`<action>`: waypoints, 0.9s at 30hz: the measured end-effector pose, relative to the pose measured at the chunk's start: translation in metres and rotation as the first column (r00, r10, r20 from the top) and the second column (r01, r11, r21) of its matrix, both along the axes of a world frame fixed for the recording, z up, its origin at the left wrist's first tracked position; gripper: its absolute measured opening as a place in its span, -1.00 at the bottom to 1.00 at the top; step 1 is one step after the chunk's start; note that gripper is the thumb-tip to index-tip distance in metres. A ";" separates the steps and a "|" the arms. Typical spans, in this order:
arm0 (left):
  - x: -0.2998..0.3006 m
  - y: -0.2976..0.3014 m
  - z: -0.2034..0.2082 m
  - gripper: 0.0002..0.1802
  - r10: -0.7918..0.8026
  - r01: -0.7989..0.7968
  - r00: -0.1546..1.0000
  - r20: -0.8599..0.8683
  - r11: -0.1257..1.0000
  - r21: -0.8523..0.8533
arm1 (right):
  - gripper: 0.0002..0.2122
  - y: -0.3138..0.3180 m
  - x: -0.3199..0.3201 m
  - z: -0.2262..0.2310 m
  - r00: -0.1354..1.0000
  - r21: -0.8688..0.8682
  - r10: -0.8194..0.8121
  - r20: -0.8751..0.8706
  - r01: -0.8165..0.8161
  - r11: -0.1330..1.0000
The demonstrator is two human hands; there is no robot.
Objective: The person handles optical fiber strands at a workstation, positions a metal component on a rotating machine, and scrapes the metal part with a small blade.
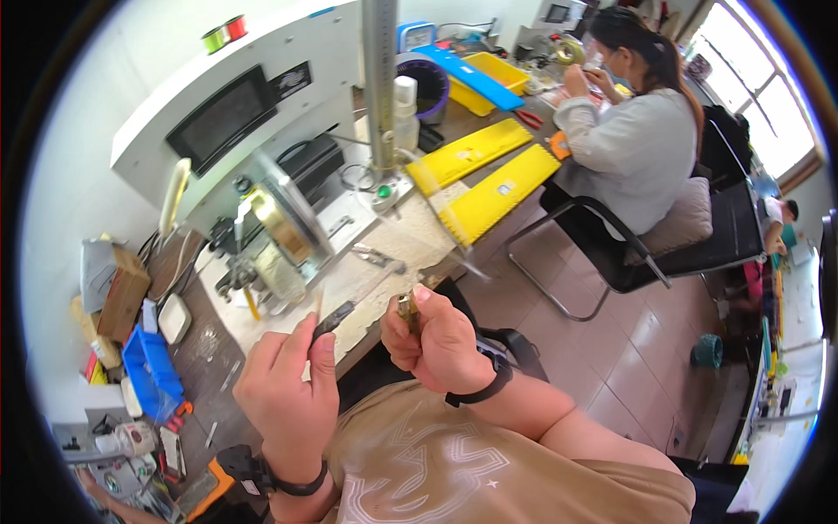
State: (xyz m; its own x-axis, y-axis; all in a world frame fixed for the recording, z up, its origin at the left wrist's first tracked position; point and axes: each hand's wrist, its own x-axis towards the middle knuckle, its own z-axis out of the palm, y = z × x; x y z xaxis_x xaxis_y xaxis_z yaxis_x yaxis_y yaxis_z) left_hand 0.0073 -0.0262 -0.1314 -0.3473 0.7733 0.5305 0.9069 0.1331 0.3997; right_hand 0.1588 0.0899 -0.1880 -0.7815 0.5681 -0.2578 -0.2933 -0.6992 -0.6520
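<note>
My left hand (288, 393) is closed, with a short dark slim tool (333, 318) sticking out between thumb and forefinger; its exact kind is not clear. A thin pale stick-like shape (319, 302), blurred, rises by the same fingertips. To its right, my right hand (441, 345) pinches a small brass-coloured metal piece (405, 307), thumb on top and fingers curled around it. The two hands are apart, over the near edge of the white-covered bench (410, 240). A small metal tool (377, 258) lies on that cover beyond them.
A white machine with a dark screen (223, 118) and a metal column (381, 87) stands behind. Yellow strips (502, 192) lie at the bench's right. Blue bins (150, 375) sit at left. A co-worker (633, 148) sits in a black chair (602, 253) at right.
</note>
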 end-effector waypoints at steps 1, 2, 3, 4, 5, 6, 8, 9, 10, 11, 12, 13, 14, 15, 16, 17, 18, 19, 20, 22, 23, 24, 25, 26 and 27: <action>-0.005 -0.007 0.001 -0.76 0.035 -0.035 0.999 0.010 0.999 -0.002 | -0.46 -0.003 -0.006 0.001 0.999 0.010 0.034 0.029 -0.034 0.999; -0.010 -0.015 0.002 -0.76 0.059 -0.059 0.998 0.031 0.998 0.002 | -0.46 -0.006 -0.014 0.002 0.998 0.014 0.066 -0.019 -0.066 0.998; -0.015 -0.022 0.002 -0.75 0.063 -0.064 0.998 0.011 0.998 0.025 | -0.46 -0.011 -0.022 0.003 0.994 0.018 0.109 -0.018 -0.109 0.994; -0.018 -0.030 0.002 -0.75 0.114 -0.114 0.993 -0.010 0.993 0.006 | -0.46 -0.015 -0.031 0.004 0.988 0.018 0.151 0.005 -0.151 0.988; -0.020 -0.038 0.003 -0.75 0.144 -0.144 0.990 0.008 0.990 0.000 | -0.46 -0.020 -0.040 0.005 0.982 0.012 0.188 -0.024 -0.188 0.982; -0.022 -0.046 0.004 -0.75 0.174 -0.174 0.984 0.026 0.985 -0.004 | -0.46 -0.024 -0.049 0.006 0.978 0.003 0.210 0.008 -0.210 0.978; -0.028 -0.059 0.005 -0.74 0.215 -0.215 0.976 0.022 0.977 0.007 | -0.47 -0.032 -0.065 0.007 0.964 -0.011 0.262 0.033 -0.262 0.965; -0.030 -0.066 0.006 -0.73 0.245 -0.245 0.969 0.022 0.970 -0.004 | -0.50 -0.035 -0.073 0.007 0.959 -0.023 0.284 0.025 -0.283 0.959; -0.031 -0.073 0.007 -0.73 0.271 -0.271 0.962 0.024 0.962 -0.013 | -0.53 -0.038 -0.079 0.008 0.954 -0.042 0.298 0.036 -0.297 0.954; -0.033 -0.079 0.007 -0.73 0.295 -0.295 0.955 0.021 0.955 -0.016 | -0.53 -0.042 -0.085 0.008 0.945 -0.036 0.325 0.015 -0.325 0.945; -0.035 -0.084 0.006 -0.72 0.320 -0.320 0.947 0.024 0.947 -0.010 | -0.53 -0.045 -0.091 0.008 0.934 -0.039 0.358 0.014 -0.357 0.933; -0.037 -0.090 0.006 -0.72 0.343 -0.344 0.939 0.028 0.939 -0.003 | -0.52 -0.049 -0.097 0.009 0.921 -0.070 0.383 0.067 -0.379 0.923; -0.038 -0.095 0.006 -0.72 0.363 -0.363 0.932 0.029 0.932 -0.004 | -0.52 -0.053 -0.101 0.009 0.913 -0.042 0.408 0.014 -0.407 0.913; -0.039 -0.100 0.005 -0.72 0.383 -0.383 0.923 0.029 0.924 -0.010 | -0.52 -0.058 -0.105 0.010 0.903 -0.039 0.425 0.059 -0.423 0.905; -0.040 -0.105 0.005 -0.72 0.403 -0.402 0.915 0.030 0.915 -0.015 | -0.51 -0.062 -0.109 0.010 0.893 -0.038 0.437 0.111 -0.436 0.899; -0.040 -0.110 0.006 -0.72 0.414 -0.413 0.910 0.032 0.910 -0.014 | -0.51 -0.067 -0.114 0.011 0.887 -0.034 0.450 0.106 -0.449 0.893; -0.039 -0.114 0.006 -0.74 0.447 -0.446 0.894 0.044 0.895 -0.024 | -0.52 -0.071 -0.118 0.011 0.883 -0.041 0.454 0.117 -0.452 0.891; -0.039 -0.118 0.006 -0.76 0.477 -0.476 0.877 0.055 0.879 -0.034 | -0.52 -0.074 -0.121 0.011 0.880 -0.048 0.457 0.127 -0.454 0.889; -0.039 -0.121 0.006 -0.76 0.482 -0.481 0.874 0.058 0.876 -0.033 | -0.52 -0.076 -0.123 0.011 0.878 -0.047 0.461 0.130 -0.459 0.887; -0.040 -0.126 0.006 -0.76 0.494 -0.492 0.868 0.056 0.869 -0.048 | -0.53 -0.080 -0.127 0.011 0.872 -0.038 0.463 0.157 -0.463 0.886; -0.041 -0.128 0.005 -0.76 0.498 -0.495 0.866 0.056 0.867 -0.050 | -0.53 -0.081 -0.128 0.011 0.874 -0.023 0.468 0.135 -0.469 0.883; -0.042 -0.129 0.004 -0.76 0.496 -0.494 0.867 0.050 0.869 -0.040 | -0.54 -0.082 -0.129 0.010 0.869 -0.046 0.472 0.149 -0.471 0.881; -0.042 -0.130 0.003 -0.76 0.492 -0.491 0.869 0.055 0.870 -0.036 | -0.55 -0.083 -0.130 0.009 0.864 -0.069 0.477 0.162 -0.472 0.879; -0.043 -0.131 0.002 -0.76 0.497 -0.496 0.867 0.044 0.868 -0.032 | -0.55 -0.083 -0.130 0.008 0.862 -0.071 0.481 0.163 -0.476 0.877; -0.044 -0.132 0.001 -0.76 0.498 -0.497 0.867 0.032 0.867 -0.027 | -0.55 -0.083 -0.131 0.006 0.857 -0.091 0.489 0.160 -0.481 0.872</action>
State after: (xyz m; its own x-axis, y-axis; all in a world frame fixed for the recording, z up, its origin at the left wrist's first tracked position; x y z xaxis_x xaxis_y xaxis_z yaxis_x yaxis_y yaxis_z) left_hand -0.0363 -0.1584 -0.1306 -0.7072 0.5019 0.4980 0.7035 0.5699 0.4246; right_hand 0.0280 0.0066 -0.1816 -0.8956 0.1131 -0.4303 0.2048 -0.7538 -0.6244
